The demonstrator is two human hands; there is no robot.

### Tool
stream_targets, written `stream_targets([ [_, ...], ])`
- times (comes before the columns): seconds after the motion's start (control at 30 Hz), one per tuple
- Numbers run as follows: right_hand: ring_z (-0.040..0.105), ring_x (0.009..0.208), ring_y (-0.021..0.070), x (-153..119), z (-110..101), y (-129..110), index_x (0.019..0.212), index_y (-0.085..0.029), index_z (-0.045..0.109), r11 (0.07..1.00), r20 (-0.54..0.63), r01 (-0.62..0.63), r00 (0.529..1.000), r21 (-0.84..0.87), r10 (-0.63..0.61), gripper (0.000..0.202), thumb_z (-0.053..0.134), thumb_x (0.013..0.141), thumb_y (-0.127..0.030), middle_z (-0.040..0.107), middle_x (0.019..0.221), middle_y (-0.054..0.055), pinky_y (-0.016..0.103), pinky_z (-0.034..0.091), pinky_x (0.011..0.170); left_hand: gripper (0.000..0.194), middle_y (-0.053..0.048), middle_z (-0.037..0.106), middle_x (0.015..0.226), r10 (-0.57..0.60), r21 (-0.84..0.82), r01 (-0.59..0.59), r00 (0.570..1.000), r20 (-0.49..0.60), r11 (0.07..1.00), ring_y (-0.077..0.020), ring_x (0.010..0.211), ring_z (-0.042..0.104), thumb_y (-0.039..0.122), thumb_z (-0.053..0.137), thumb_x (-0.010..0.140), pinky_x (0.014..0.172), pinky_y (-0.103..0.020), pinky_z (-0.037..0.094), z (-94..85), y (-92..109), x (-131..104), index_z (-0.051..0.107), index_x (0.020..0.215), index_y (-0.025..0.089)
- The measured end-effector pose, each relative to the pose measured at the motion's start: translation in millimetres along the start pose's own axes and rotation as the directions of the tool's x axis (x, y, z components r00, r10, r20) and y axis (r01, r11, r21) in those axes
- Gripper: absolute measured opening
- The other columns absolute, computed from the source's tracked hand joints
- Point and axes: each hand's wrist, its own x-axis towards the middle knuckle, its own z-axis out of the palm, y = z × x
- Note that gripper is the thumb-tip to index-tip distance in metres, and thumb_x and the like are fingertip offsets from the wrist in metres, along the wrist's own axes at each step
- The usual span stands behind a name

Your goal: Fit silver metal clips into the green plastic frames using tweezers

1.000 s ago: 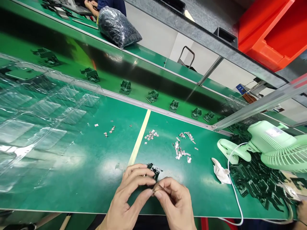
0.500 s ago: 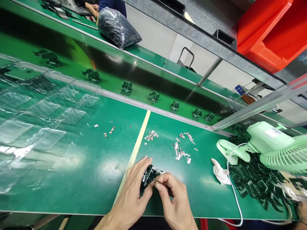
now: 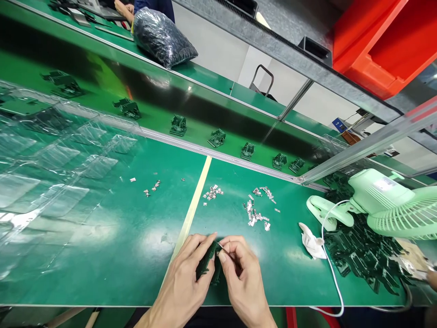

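Observation:
In the head view, my left hand [image 3: 191, 269] is closed round a dark green part [image 3: 205, 260] near the table's front edge. My right hand [image 3: 244, 273] pinches a thin, dark pointed tool [image 3: 229, 254], its tip at the part's upper right side. The fingers cover much of the part. Beyond the hands lie small silvery metal pieces: one cluster [image 3: 213, 192] beside the yellow tape line [image 3: 193, 205], and a looser spread [image 3: 254, 216] to its right. A few more pieces [image 3: 156, 186] are left of the tape.
Clear plastic trays [image 3: 61, 155] cover the left side. A row of dark green assemblies [image 3: 217, 138] stands on the strip behind. At right are a pale green fan [image 3: 378, 191], white cable, crumpled tissue [image 3: 311, 241] and a heap of dark parts [image 3: 365, 255]. A person's hand shows at far right.
The green part has been turned in my left hand, so a different, smoother side shows. The left fingers have closed in more, and the tool tip has moved up slightly with my right hand.

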Motion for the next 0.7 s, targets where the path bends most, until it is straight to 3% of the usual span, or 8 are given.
stream_targets([
  [0.1,0.063,0.085,0.0165,-1.2,2.3,1.8,0.094,-0.021,0.062,0.999,-0.024,0.009,1.0,-0.031,-0.01,0.016,0.053,0.106,-0.027,0.065,0.102,0.006,0.026,0.051,0.074,0.048,-0.009,0.07,0.111,0.002,0.013,-0.002,1.0,0.005,1.0,-0.022,0.102,0.07,0.014,0.05,0.097,0.086,-0.035,0.063,1.6,0.3,-2.6,0.061,0.143,0.023],
  [0.23,0.059,0.074,0.0148,-3.7,3.9,4.8,0.095,-0.022,0.062,0.998,-0.042,-0.012,0.999,-0.068,0.01,0.018,0.051,0.107,-0.029,0.064,0.091,0.002,0.025,0.048,0.068,0.047,-0.009,0.069,0.11,0.013,0.023,-0.013,1.0,-0.011,1.0,-0.0219,0.1,0.07,0.014,0.05,0.098,0.084,-0.035,0.063,4.1,1.5,-3.8,0.059,0.144,0.022],
  [0.43,0.067,0.088,0.0171,-6.6,8.5,8.1,0.099,-0.021,0.064,1.0,-0.074,0.009,0.997,-0.02,-0.011,0.016,0.052,0.107,-0.029,0.069,0.104,0.006,0.026,0.053,0.079,0.047,-0.009,0.069,0.109,0.024,0.043,-0.022,0.999,-0.042,0.999,-0.0228,0.1,0.069,0.014,0.05,0.099,0.084,-0.036,0.063,7.2,4.2,-4.5,0.059,0.144,0.022],
  [0.7,0.061,0.064,0.0136,-9.9,11.8,9.7,0.095,-0.021,0.062,0.98,-0.114,0.003,0.993,-0.198,-0.026,0.021,0.049,0.107,-0.032,0.068,0.082,0.002,0.024,0.048,0.063,0.043,-0.01,0.07,0.106,0.038,0.064,-0.034,0.998,-0.058,0.997,-0.0222,0.098,0.07,0.013,0.049,0.1,0.082,-0.035,0.063,7.7,6.1,-5.4,0.062,0.14,0.016],
])
